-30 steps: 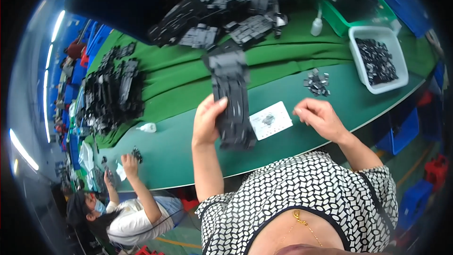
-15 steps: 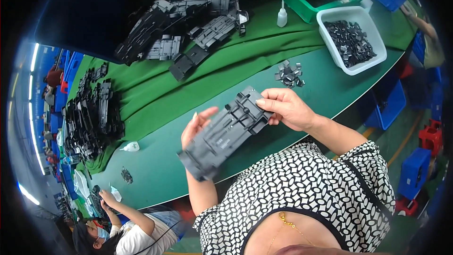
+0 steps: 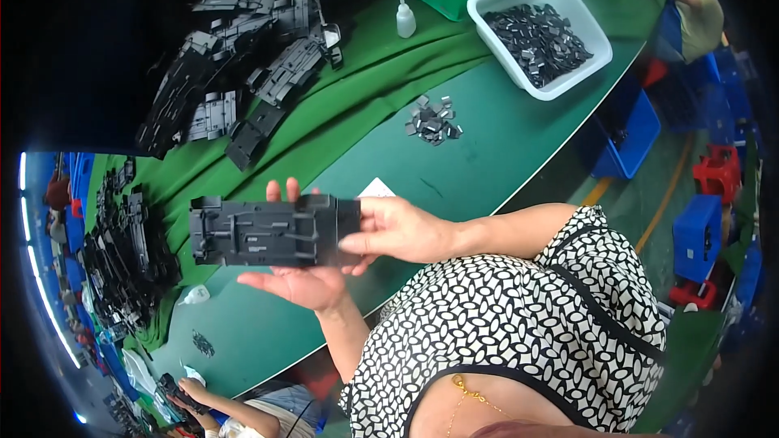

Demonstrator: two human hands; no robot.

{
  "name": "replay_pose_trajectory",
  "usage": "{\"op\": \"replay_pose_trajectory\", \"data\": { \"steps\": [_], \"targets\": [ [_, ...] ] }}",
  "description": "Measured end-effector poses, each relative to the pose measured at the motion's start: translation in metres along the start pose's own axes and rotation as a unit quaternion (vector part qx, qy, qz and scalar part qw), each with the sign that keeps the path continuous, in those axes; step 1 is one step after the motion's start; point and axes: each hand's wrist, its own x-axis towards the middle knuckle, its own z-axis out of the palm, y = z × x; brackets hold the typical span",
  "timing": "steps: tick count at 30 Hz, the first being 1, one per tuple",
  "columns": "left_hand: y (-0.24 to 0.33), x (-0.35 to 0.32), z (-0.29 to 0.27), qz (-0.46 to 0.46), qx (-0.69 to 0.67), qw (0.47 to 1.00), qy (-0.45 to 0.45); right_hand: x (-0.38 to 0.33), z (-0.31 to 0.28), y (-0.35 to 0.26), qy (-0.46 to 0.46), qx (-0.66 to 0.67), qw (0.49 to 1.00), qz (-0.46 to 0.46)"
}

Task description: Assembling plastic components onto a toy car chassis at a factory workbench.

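A black plastic car chassis (image 3: 268, 231), its ribbed face with axle recesses turned up, lies crosswise in both hands above the table. My right hand (image 3: 410, 229) grips its right end, thumb on top and fingers beneath. My left hand (image 3: 312, 285) cradles it from below. Fingertips show past the chassis's far edge, while the left thumb stretches out along the near side. The middle of that hand is hidden under the part. Just beyond my right hand, the corner of a white piece (image 3: 376, 188) shows on the table.
Small black pieces (image 3: 434, 120) lie loose beyond my hands; a white tub (image 3: 604, 55) holds many more. Stacked chassis (image 3: 288, 69) and a dropper bottle (image 3: 406, 22) rest on green cloth. More chassis (image 3: 122, 255) pile at left. A co-worker's hands (image 3: 195, 393) are at lower left.
The chassis has swung from a slant to nearly level, and its right-hand end now differs. Both hands have shifted left. The view has turned, so the tub appears farther left.
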Motion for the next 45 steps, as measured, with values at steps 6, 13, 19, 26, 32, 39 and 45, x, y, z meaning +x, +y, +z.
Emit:
{"op": "replay_pose_trajectory", "data": {
  "steps": [6, 13, 19, 26, 32, 39, 45],
  "targets": [
    [0.006, 0.011, -0.024, -0.07, -0.105, 0.989, -0.084, -0.019, -0.017, -0.018, -0.062, -0.158, 0.983, 0.071],
    [-0.008, 0.011, -0.006, -0.09, -0.127, 0.983, -0.098, -0.02, -0.016, -0.012, -0.048, -0.091, 0.992, 0.077],
    [0.012, 0.014, -0.024, -0.075, -0.098, 0.99, -0.071, -0.052, -0.093, -0.057, 0.16, -0.648, 0.718, -0.197],
    [0.009, 0.017, -0.04, -0.077, -0.071, 0.994, -0.033, -0.051, -0.121, -0.06, 0.198, -0.723, 0.64, -0.168],
    [0.009, 0.017, -0.045, -0.065, -0.084, 0.994, -0.036, -0.05, -0.124, -0.062, 0.188, -0.724, 0.649, -0.137],
    [0.014, 0.012, -0.044, -0.058, -0.084, 0.994, -0.032, -0.051, -0.127, -0.061, 0.183, -0.724, 0.642, -0.172],
    [0.011, 0.014, -0.046, -0.058, -0.139, 0.988, -0.027, -0.033, -0.081, -0.065, 0.205, -0.419, 0.884, 0.027]
  ]
}}
